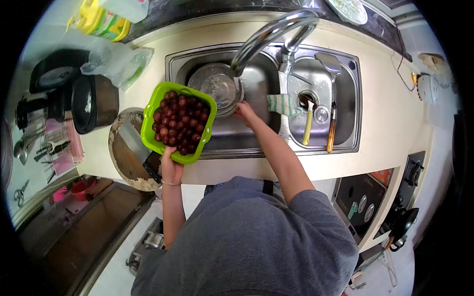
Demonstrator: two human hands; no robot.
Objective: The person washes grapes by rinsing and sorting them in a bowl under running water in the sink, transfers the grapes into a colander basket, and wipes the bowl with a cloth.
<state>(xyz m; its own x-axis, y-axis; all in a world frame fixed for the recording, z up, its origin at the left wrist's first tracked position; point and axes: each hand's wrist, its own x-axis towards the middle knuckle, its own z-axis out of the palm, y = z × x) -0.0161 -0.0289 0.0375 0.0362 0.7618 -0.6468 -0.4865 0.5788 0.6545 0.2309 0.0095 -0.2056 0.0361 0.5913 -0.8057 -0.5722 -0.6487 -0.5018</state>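
Note:
My left hand (pixel 172 169) grips the near edge of a bright green plastic basket (pixel 148 123), its thumb over the rim. The basket is heaped with dark red grapes (pixel 178 121) and hangs over the left edge of the sink. My right hand (pixel 244 114) is closed on the near right side of a clear bowl (pixel 213 83) in the left sink basin. The bowl looks wet inside; its left part is hidden behind the basket. Above it arches the chrome faucet (pixel 269 37).
A cleaver (pixel 136 142) lies on a round wooden cutting board (pixel 118 148) left of the sink. A striped cloth (pixel 280 104) hangs over the sink divider (pixel 284 128). A green-handled tool (pixel 308 126) and an orange-handled knife (pixel 331 132) rest in the right basin. Black pots (pixel 94 103) stand at left.

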